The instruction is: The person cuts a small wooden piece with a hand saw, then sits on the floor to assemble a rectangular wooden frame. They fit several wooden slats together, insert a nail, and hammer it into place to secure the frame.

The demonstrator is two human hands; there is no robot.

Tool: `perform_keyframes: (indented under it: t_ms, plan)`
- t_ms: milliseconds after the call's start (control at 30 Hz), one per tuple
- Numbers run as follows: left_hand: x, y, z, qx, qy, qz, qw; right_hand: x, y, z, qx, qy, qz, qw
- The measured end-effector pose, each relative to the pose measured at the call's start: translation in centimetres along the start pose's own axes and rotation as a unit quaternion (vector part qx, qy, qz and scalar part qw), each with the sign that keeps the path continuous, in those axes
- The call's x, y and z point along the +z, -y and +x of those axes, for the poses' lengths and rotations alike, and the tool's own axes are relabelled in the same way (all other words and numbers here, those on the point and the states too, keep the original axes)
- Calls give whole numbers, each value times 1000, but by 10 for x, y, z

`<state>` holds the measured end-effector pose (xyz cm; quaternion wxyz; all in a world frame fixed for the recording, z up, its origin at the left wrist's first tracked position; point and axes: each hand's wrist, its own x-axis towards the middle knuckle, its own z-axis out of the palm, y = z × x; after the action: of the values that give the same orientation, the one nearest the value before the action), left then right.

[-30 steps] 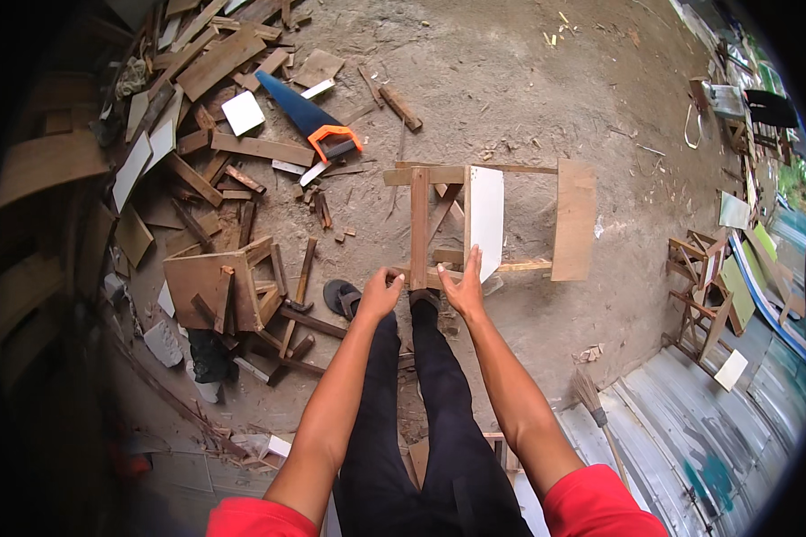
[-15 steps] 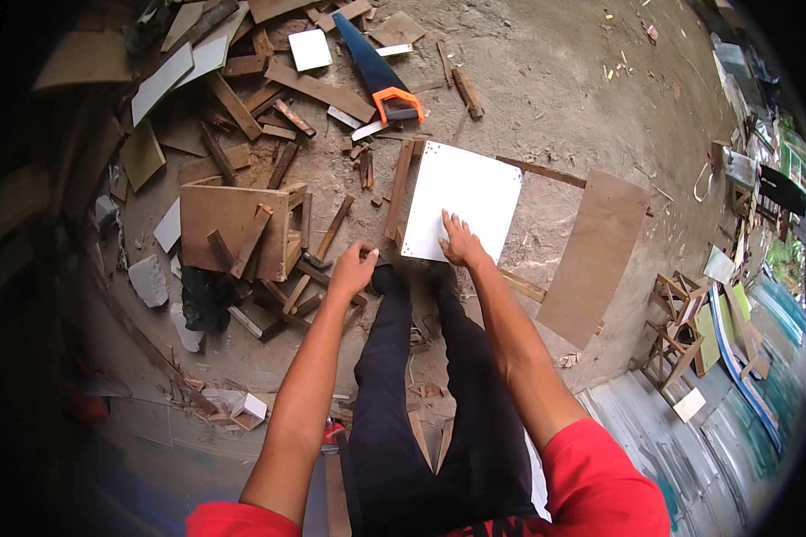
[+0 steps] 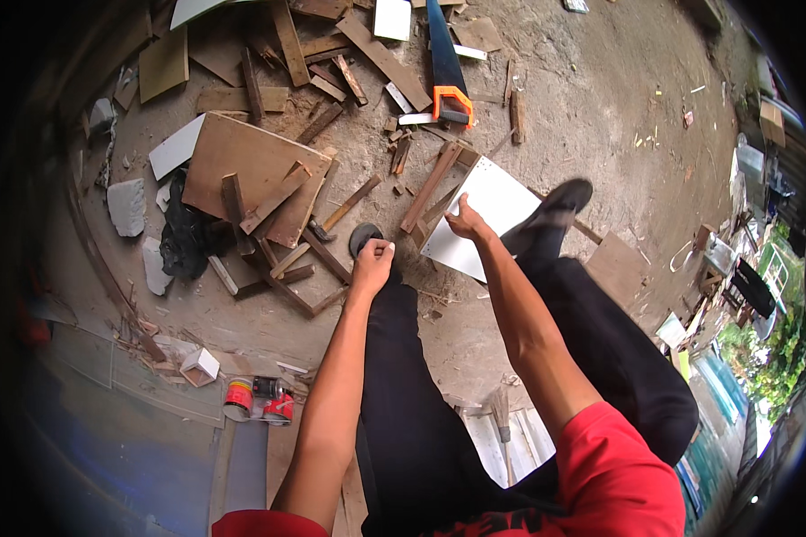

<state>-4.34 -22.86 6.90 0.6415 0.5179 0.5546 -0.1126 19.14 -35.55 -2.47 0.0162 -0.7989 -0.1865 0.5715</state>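
Observation:
A white square panel (image 3: 501, 201) with small dark marks at its corners lies on a brown wooden frame (image 3: 434, 183) on the ground. My right hand (image 3: 468, 220) is over the panel near its left edge, one finger standing apart from the others; whether it touches cannot be made out. My right leg is raised and bent, its dark shoe (image 3: 560, 204) over the panel's right side. To the left, my left hand (image 3: 375, 261) is closed above my other foot; whatever may be inside it is hidden. A hammer (image 3: 321, 231) lies among wood pieces beside this hand.
Beyond the frame lies a handsaw (image 3: 452, 94) with an orange handle. Scrap wood and a brown wooden box (image 3: 251, 170) cover the left side, near a black plastic bag (image 3: 181, 242). Red cans (image 3: 239, 400) stand at lower left, a brush (image 3: 501, 416) near my legs.
My right leg has swung up and right over the panel. The right hand has drawn its spread fingers in and shifted toward the panel's left edge. The whole view has also turned.

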Motion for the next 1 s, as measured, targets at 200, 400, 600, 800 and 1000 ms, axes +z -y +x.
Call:
perform_keyframes:
  t_ms: [200, 400, 600, 800, 1000]
  plan:
    - [49, -9, 11, -38, -23, -29, 999, 1, -22, 38, -60, 16, -26, 998]
    - [137, 21, 52, 45, -143, 141, 979, -2, -48, 75, -169, 129, -128, 969]
    - [164, 40, 96, -32, -40, 183, 982, -79, -4, 32, -219, 245, -341, 881]
    - [141, 50, 68, -21, -126, 89, 988, -104, 29, 40, -445, 18, -472, 761]
    - [107, 103, 36, -6, -231, 1, 973, -45, 92, 54, -416, 113, -578, 693]
